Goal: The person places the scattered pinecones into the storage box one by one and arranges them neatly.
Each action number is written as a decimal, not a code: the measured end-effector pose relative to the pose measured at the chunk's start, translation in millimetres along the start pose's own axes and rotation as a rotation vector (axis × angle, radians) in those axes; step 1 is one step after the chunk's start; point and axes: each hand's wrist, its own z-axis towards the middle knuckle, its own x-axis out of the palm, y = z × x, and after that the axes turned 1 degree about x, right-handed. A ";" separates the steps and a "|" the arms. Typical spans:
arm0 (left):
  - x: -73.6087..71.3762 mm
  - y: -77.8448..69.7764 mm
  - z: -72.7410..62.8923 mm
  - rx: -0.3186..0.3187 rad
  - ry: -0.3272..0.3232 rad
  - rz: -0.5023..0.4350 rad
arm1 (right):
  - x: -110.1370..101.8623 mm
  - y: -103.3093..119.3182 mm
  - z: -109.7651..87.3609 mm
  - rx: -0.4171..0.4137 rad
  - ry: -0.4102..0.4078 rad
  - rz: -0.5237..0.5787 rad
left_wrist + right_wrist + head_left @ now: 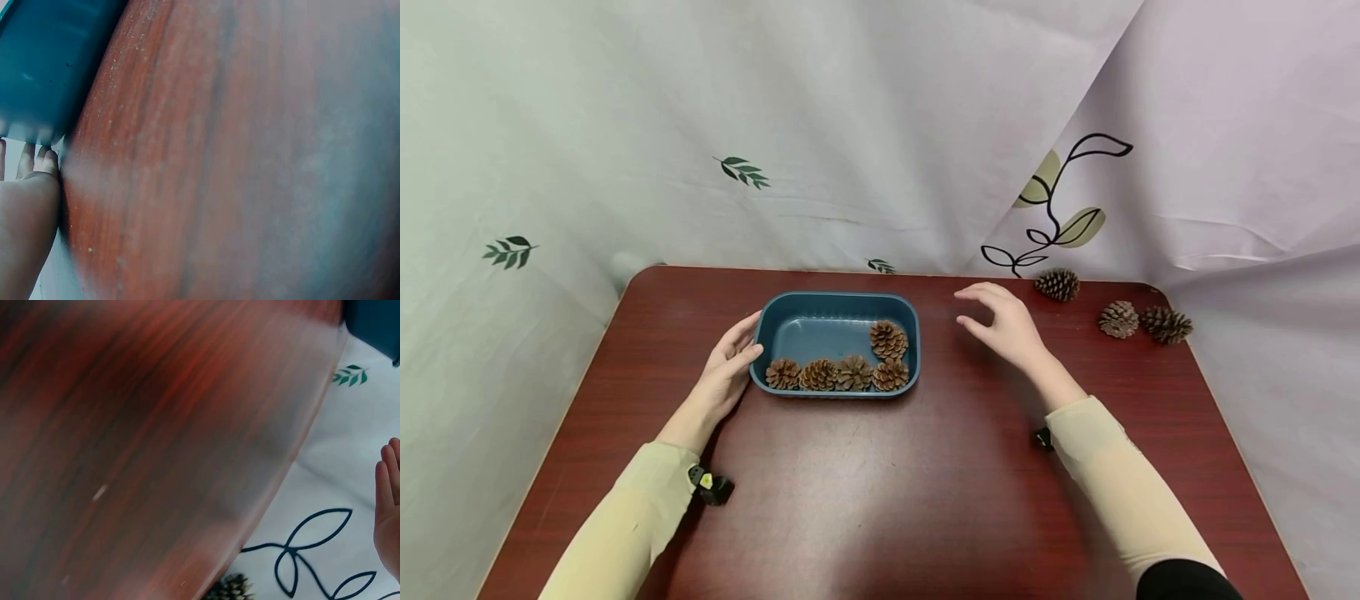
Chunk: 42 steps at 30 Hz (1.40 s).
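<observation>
A dark blue rectangular plastic tray point(797, 393) sits on the table with several pine cones inside, lined up along its near wall and at its right end. My left hand point(727, 367) grips the tray's left end, thumb at the rim and fingers along the outer wall. In the left wrist view, the fingertips point(49, 161) show right at the tray's wall point(53, 69). To the right of the tray, my right hand point(1006, 325) hovers with thumb and fingers apart, holding nothing. One pine cone point(889, 340) lies in the tray's right end, behind another.
Three loose pine cones lie at the table's far right: one pine cone point(1057, 284) by the back edge, another pine cone point(1118, 319) and a darker pine cone point(1166, 325) near the corner. A pale leaf-printed cloth point(865, 125) hangs behind the reddish-brown table point(850, 483).
</observation>
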 end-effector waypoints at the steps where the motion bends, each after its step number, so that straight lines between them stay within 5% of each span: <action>1: -0.1 0.1 0.0 -0.003 -0.001 0.001 | -1.2 -2.1 -0.8 0.004 -0.002 -0.007; 42: -2.5 3.0 1.7 -0.008 -0.012 -0.001 | -35.9 -65.0 -14.0 0.121 -0.032 -0.137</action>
